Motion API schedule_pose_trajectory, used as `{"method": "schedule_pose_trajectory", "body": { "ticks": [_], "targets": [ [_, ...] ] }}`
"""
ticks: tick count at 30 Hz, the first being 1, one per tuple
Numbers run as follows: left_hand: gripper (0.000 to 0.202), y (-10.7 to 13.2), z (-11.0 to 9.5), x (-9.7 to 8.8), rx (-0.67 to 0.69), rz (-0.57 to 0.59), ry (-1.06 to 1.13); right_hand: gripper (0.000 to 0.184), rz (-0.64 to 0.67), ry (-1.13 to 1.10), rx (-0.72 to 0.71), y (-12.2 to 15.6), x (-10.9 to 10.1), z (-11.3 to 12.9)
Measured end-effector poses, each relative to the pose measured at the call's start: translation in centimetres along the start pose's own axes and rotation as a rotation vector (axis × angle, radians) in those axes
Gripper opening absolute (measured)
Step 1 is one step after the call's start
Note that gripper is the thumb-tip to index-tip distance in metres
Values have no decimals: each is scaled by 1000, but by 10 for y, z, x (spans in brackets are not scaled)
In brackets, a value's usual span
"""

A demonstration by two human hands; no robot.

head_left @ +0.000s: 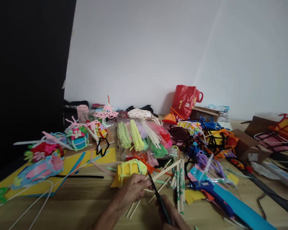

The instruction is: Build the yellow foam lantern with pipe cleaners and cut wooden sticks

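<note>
My left hand [133, 189] is closed around pale wooden chopsticks [166, 170], which slant up to the right out of its fingers. In my right hand [171, 213] is a black-handled knife [160, 199], its slim dark blade slanting up to the left. The blade lies close by the left fingertips and crosses in front of the chopsticks; whether it touches them I cannot tell. Just behind my left hand sits a yellow lantern [132, 169] with pale yellow-green pipe-cleaner edging. Loose chopsticks lie beneath the hands, and several paper-wrapped chopsticks [180, 187] rest to the right.
Bagged pipe cleaners [137, 137] lie at mid-table. A blue glue gun [214, 195] rests on blue sheet material [244, 204] at right. Decorated lanterns [78, 140] and yellow sheets [86, 159] spread across the left. A red bag [184, 101] stands against the wall near cardboard boxes [249, 147].
</note>
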State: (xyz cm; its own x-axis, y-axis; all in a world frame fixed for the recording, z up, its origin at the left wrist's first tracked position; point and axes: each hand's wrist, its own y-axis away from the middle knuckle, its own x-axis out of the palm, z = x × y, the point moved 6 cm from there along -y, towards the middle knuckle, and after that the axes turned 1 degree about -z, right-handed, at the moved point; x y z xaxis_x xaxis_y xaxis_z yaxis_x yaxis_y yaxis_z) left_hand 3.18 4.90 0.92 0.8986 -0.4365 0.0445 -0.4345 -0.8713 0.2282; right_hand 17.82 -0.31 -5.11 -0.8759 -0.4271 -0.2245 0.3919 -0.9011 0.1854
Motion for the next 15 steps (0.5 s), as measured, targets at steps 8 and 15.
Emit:
{"method": "schedule_pose_trajectory", "body": {
  "ticks": [8,15],
  "targets": [
    [62,-2,4,-3,-43,21,-19,56,-39,103,-13,-2,-7,-15],
    [60,-2,7,-4,-53,21,-35,50,44,110,-50,-7,-2,-7]
  ]
}}
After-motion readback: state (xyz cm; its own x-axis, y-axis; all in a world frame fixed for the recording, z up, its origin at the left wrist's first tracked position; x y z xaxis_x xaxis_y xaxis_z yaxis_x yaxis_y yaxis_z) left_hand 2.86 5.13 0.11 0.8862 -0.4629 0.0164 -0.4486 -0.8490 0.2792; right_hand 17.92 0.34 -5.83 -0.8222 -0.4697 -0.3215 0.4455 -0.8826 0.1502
